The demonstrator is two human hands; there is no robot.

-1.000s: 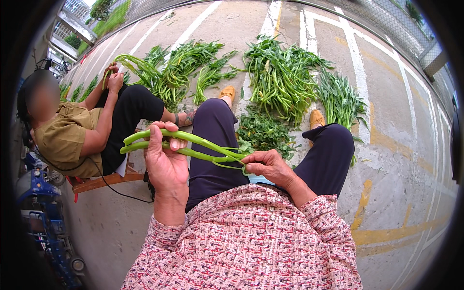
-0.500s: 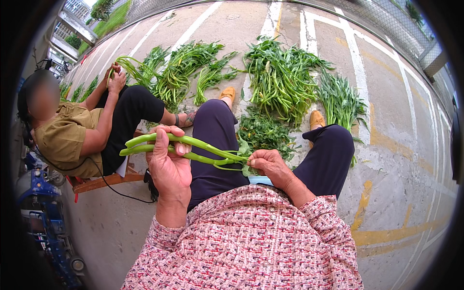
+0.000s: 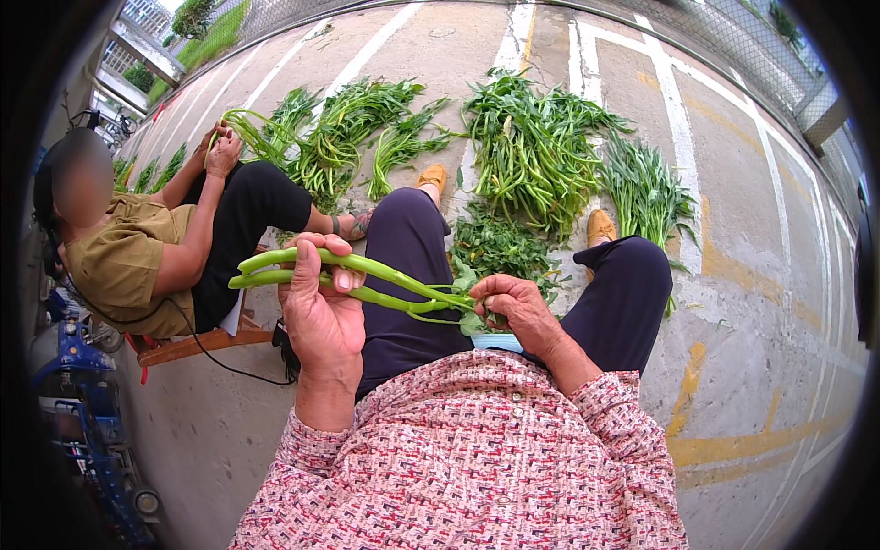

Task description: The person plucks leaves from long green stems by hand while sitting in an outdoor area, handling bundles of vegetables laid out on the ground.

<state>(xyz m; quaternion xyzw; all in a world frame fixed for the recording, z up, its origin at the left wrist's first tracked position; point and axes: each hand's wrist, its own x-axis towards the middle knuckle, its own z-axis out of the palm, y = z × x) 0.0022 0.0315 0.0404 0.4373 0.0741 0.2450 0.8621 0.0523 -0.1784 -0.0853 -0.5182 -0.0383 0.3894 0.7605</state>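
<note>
Over my lap, my left hand (image 3: 323, 298) is closed round a few thick green water spinach stems (image 3: 390, 273), thumb on the near side. Their cut-looking ends stick out to the left, and the thinner leafy ends point right. There my right hand (image 3: 515, 310) pinches at the leaves (image 3: 469, 321) with thumb and fingers, partly hiding what is between them. A low heap of loose leaves (image 3: 504, 246) lies on the ground between my feet, just beyond my hands.
Beyond it is a large pile of water spinach (image 3: 536, 151), with a neat bundle (image 3: 646, 188) to its right and more bunches (image 3: 339, 142) to its left. At the left, a seated person (image 3: 147, 247) holds long stems. A thin black cable (image 3: 225, 351) hangs near a wooden seat (image 3: 197, 346).
My right hand has shifted slightly right and up, its fingers curling more round the leaves. My left hand and the stems are nearly still. The seated person's hands have moved a little.
</note>
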